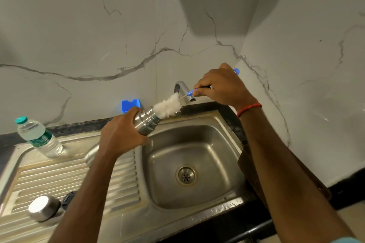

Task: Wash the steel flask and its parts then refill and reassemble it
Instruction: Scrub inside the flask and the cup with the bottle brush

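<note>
1. The steel flask [147, 121] is held tilted over the back left corner of the sink basin [197, 150], its open neck pointing up and to the right; its base shows below the wrist, over the draining board [69, 175].
2. The left hand [120, 134] is wrapped closed around the flask's body.
3. A white-bristled bottle brush [167, 105] sits at the flask's mouth, with the lower bristles at the rim and most of the head outside.
4. The right hand [221, 87] is closed on the brush's blue handle [191, 92], whose far end sticks out past the knuckles. A red thread band [249, 108] circles that wrist.
5. The tap [182, 88] stands just behind the brush.
6. On the draining board near the front left lie a steel cap [43, 210] and, just beside it, a dark ribbed part [68, 199], half hidden by the left forearm.
7. A clear plastic water bottle [37, 137] with a teal cap stands at the board's back left.
8. A blue holder [130, 105] rests against the marble wall [98, 35].
</note>
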A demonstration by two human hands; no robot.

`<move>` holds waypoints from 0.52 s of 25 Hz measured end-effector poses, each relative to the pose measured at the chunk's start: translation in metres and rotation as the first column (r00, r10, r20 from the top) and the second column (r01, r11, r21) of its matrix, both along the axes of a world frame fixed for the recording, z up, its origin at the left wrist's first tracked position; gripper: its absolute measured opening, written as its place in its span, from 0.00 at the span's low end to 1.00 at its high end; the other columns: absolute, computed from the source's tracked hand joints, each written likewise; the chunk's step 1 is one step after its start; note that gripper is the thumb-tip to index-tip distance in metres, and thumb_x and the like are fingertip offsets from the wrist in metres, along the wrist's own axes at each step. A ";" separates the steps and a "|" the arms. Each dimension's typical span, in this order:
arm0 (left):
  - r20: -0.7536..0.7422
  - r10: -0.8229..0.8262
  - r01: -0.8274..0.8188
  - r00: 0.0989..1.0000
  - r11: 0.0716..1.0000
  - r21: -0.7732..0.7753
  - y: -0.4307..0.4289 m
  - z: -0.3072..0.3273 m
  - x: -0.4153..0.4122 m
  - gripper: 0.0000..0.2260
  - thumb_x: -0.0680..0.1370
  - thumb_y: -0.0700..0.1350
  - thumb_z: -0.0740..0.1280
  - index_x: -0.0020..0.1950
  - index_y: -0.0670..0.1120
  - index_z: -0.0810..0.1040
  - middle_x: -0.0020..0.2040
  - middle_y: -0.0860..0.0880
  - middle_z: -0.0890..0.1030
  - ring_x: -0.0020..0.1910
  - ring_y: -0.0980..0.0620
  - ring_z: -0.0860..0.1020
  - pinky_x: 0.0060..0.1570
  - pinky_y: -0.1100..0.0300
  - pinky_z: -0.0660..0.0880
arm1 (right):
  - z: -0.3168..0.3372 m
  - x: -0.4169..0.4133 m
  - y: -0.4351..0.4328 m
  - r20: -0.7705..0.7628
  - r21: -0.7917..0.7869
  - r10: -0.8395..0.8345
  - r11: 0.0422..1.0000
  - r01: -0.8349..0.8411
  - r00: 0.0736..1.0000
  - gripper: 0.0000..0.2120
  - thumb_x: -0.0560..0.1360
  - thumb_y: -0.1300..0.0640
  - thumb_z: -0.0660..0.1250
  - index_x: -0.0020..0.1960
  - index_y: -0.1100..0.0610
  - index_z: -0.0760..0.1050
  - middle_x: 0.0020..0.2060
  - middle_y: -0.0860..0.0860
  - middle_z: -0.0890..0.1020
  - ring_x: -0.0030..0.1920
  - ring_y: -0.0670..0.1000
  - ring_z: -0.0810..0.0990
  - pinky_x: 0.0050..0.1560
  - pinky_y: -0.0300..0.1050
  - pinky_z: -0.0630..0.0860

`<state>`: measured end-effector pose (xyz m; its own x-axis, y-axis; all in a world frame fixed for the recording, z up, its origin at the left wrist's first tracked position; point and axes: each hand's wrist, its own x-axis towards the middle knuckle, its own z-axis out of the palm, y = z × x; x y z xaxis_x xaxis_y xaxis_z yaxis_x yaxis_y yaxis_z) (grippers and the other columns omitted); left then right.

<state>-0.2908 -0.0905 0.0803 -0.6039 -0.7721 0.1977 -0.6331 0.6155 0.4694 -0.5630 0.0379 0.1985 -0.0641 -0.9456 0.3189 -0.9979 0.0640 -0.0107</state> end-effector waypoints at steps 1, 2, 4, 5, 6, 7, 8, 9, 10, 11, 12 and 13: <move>-0.003 -0.023 0.023 1.000 1.000 0.003 0.003 0.003 -0.004 0.31 0.58 0.57 0.76 0.59 0.60 0.70 0.43 0.55 0.80 0.41 0.49 0.80 0.45 0.50 0.80 | -0.004 0.012 -0.007 -0.019 -0.026 0.046 0.999 -0.047 0.999 0.12 0.77 0.42 0.67 0.47 0.46 0.85 0.33 0.40 0.79 0.39 0.44 0.75 0.49 0.44 0.56; -0.028 -0.060 0.061 0.998 0.998 0.023 0.009 0.007 -0.011 0.30 0.58 0.56 0.76 0.58 0.60 0.71 0.43 0.56 0.79 0.41 0.50 0.80 0.44 0.51 0.80 | -0.009 0.029 -0.016 -0.037 -0.017 0.129 0.991 -0.129 0.991 0.09 0.76 0.43 0.69 0.46 0.46 0.85 0.32 0.39 0.77 0.39 0.44 0.74 0.48 0.44 0.54; -0.081 -0.091 0.099 0.993 0.990 0.102 0.018 0.008 -0.021 0.29 0.58 0.57 0.76 0.56 0.60 0.70 0.42 0.58 0.77 0.41 0.52 0.78 0.42 0.55 0.77 | -0.008 0.039 -0.024 -0.027 0.009 0.188 0.982 -0.188 0.982 0.06 0.73 0.45 0.73 0.45 0.46 0.84 0.33 0.36 0.76 0.41 0.42 0.72 0.48 0.43 0.53; -0.078 -0.087 0.095 0.993 0.989 0.117 0.017 0.007 -0.018 0.29 0.59 0.57 0.77 0.56 0.60 0.69 0.42 0.59 0.76 0.40 0.55 0.77 0.39 0.58 0.74 | -0.001 0.027 -0.020 0.002 -0.002 0.159 0.987 -0.159 0.987 0.06 0.72 0.46 0.74 0.46 0.47 0.84 0.33 0.34 0.76 0.42 0.41 0.72 0.50 0.43 0.53; -0.055 -0.072 0.078 0.996 0.990 0.118 0.013 0.006 -0.012 0.30 0.59 0.57 0.77 0.58 0.59 0.70 0.43 0.59 0.76 0.40 0.57 0.76 0.38 0.60 0.72 | 0.004 0.009 -0.013 0.062 -0.045 0.099 0.994 -0.096 0.993 0.06 0.71 0.46 0.75 0.46 0.47 0.84 0.34 0.33 0.75 0.43 0.42 0.73 0.51 0.43 0.54; -0.025 -0.051 0.054 0.998 0.992 0.113 0.007 0.005 -0.006 0.31 0.58 0.57 0.77 0.59 0.59 0.71 0.43 0.58 0.77 0.40 0.57 0.76 0.38 0.61 0.72 | 0.006 -0.006 -0.007 0.140 -0.085 0.033 0.996 -0.021 0.990 0.07 0.71 0.47 0.76 0.47 0.47 0.84 0.35 0.34 0.76 0.45 0.44 0.74 0.53 0.44 0.56; 0.002 -0.043 0.043 0.999 0.994 0.098 0.002 0.005 -0.003 0.32 0.57 0.58 0.75 0.60 0.59 0.71 0.45 0.56 0.78 0.41 0.56 0.77 0.40 0.59 0.74 | 0.003 -0.010 -0.002 0.190 -0.103 -0.006 0.994 0.026 0.982 0.08 0.70 0.47 0.76 0.46 0.47 0.84 0.35 0.36 0.77 0.46 0.45 0.74 0.55 0.46 0.58; 0.010 -0.058 0.057 0.998 0.994 0.094 0.002 0.006 -0.005 0.33 0.55 0.59 0.74 0.60 0.59 0.72 0.46 0.55 0.79 0.42 0.53 0.78 0.44 0.56 0.77 | -0.002 0.000 -0.003 0.187 -0.104 0.020 0.995 0.000 0.982 0.07 0.70 0.47 0.77 0.46 0.47 0.84 0.35 0.36 0.77 0.45 0.44 0.73 0.55 0.48 0.60; -0.009 -0.092 0.092 0.996 0.990 0.107 0.007 0.006 -0.010 0.33 0.55 0.59 0.73 0.60 0.59 0.72 0.46 0.54 0.79 0.43 0.52 0.79 0.46 0.53 0.78 | -0.009 0.016 -0.010 0.160 -0.097 0.106 0.991 -0.092 0.981 0.06 0.69 0.47 0.77 0.44 0.47 0.84 0.34 0.36 0.76 0.43 0.42 0.72 0.55 0.48 0.59; -0.051 -0.128 0.134 0.990 0.983 0.129 0.013 0.004 -0.015 0.33 0.55 0.61 0.72 0.60 0.58 0.72 0.47 0.54 0.79 0.44 0.51 0.79 0.47 0.53 0.79 | -0.016 0.030 -0.016 0.137 -0.072 0.186 0.982 -0.177 0.973 0.06 0.69 0.47 0.77 0.44 0.46 0.84 0.33 0.36 0.75 0.42 0.40 0.71 0.53 0.47 0.58; -0.087 -0.143 0.154 0.986 0.978 0.141 0.017 0.003 -0.020 0.33 0.56 0.62 0.73 0.60 0.58 0.72 0.47 0.54 0.79 0.44 0.52 0.79 0.47 0.53 0.79 | -0.016 0.031 -0.018 0.108 -0.054 0.212 0.977 -0.208 0.971 0.05 0.69 0.47 0.77 0.43 0.46 0.84 0.33 0.35 0.74 0.41 0.40 0.70 0.52 0.46 0.57; -0.102 -0.129 0.143 0.986 0.979 0.145 0.018 0.001 -0.020 0.33 0.57 0.61 0.74 0.61 0.57 0.72 0.46 0.55 0.79 0.44 0.53 0.79 0.46 0.54 0.79 | -0.008 0.022 -0.015 0.087 -0.051 0.198 0.980 -0.194 0.976 0.05 0.70 0.47 0.77 0.44 0.46 0.84 0.33 0.34 0.74 0.42 0.40 0.71 0.52 0.46 0.57</move>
